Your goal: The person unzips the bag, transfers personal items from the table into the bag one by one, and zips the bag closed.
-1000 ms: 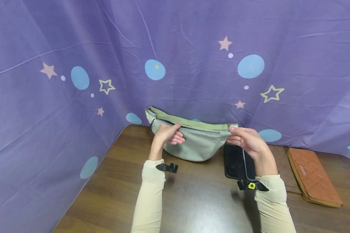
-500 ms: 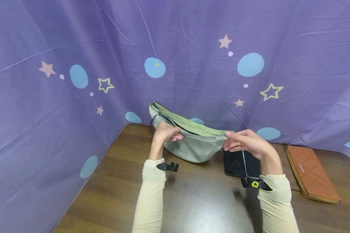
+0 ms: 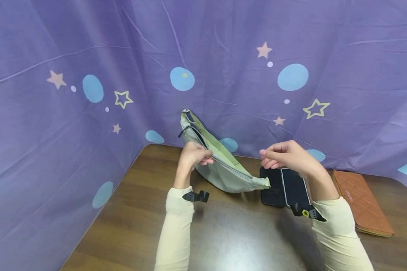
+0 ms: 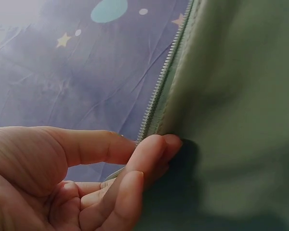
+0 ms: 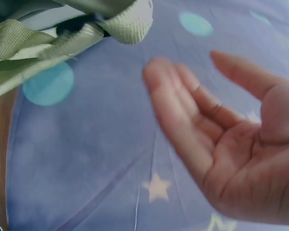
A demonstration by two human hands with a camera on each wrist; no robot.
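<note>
A pale green waist bag (image 3: 225, 177) tilts over the back of the table, its left end up and its right end low beside the phones. Along its top the zip is partly open. My left hand (image 3: 194, 156) pinches the zipped edge between thumb and fingers; the left wrist view shows the metal zip teeth (image 4: 156, 91) running up from the fingertips. My right hand (image 3: 288, 156) hovers right of the bag, above the phones, holding nothing. In the right wrist view its fingers (image 5: 176, 110) are relaxed and apart from the bag's strap end (image 5: 130, 24).
A black phone (image 3: 272, 194) and a white-edged phone (image 3: 295, 188) lie side by side under the right hand. Farther right is a quilted orange-brown wallet (image 3: 364, 203). A purple patterned curtain (image 3: 224, 94) hangs behind the wooden table (image 3: 230, 233).
My right hand has let go of the bag's right end and moved slightly right. That end has dropped, and the bag now slants more steeply. My left hand keeps its pinch.
</note>
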